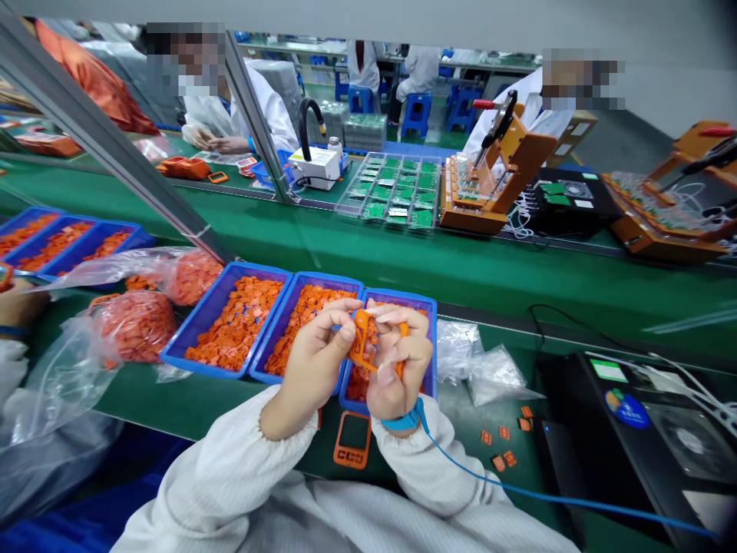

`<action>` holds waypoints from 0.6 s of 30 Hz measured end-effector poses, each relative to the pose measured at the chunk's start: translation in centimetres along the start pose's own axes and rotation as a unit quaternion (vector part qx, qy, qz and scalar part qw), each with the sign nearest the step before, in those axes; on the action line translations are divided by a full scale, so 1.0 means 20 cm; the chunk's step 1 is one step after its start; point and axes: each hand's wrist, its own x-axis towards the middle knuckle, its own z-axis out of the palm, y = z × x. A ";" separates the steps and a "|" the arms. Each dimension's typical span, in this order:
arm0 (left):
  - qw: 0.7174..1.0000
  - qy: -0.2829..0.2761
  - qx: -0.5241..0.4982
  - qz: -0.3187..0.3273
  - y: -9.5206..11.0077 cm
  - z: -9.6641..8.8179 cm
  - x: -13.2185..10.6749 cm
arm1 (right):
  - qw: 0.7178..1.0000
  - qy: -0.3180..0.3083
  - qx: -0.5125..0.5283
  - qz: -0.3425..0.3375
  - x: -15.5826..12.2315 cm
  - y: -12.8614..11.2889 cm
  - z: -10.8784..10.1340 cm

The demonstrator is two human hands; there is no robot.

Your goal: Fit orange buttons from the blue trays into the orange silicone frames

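My left hand (314, 365) and my right hand (400, 361) pinch a small orange plastic frame (362, 342) between their fingers, above a blue tray (397, 296) heaped with orange pieces. The frame's lower part is partly hidden by my fingers. A blue wrist strap (403, 419) circles my right wrist, and its blue cord (518, 493) trails off to the right. Just below my hands, an orange phone-shaped casing (353, 439) lies on the green bench. Two more blue trays (193, 307) of orange pieces stand side by side to the left.
Plastic bags of orange pieces (135, 326) lie at the left, beside another person's hand (20, 303). Loose orange pieces (500, 434) and clear bags (489, 375) lie right, by a black machine (627, 415). Beyond the partition stand a green circuit-board tray (391, 192) and orange fixtures (495, 173).
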 end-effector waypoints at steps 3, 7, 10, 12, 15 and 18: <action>1.000 0.005 0.019 0.012 0.00 0.00 0.00 | 1.000 0.002 -0.022 -0.009 -0.01 0.00 0.00; 0.990 0.015 0.097 0.097 0.00 0.00 0.00 | 1.000 0.014 -0.021 -0.012 -0.02 0.00 0.01; 0.961 0.043 0.178 0.206 0.00 0.00 0.00 | 0.999 0.035 0.016 0.009 -0.01 -0.02 0.03; 0.953 0.048 0.192 0.228 0.01 -0.01 -0.01 | 0.998 0.047 0.037 0.018 0.00 -0.03 0.05; 0.979 0.014 0.136 0.148 0.02 -0.01 -0.01 | 0.998 0.050 0.033 0.014 0.02 -0.04 0.05; 0.996 -0.028 0.070 0.056 0.03 -0.01 -0.01 | 0.999 0.042 0.014 0.007 0.01 -0.03 0.04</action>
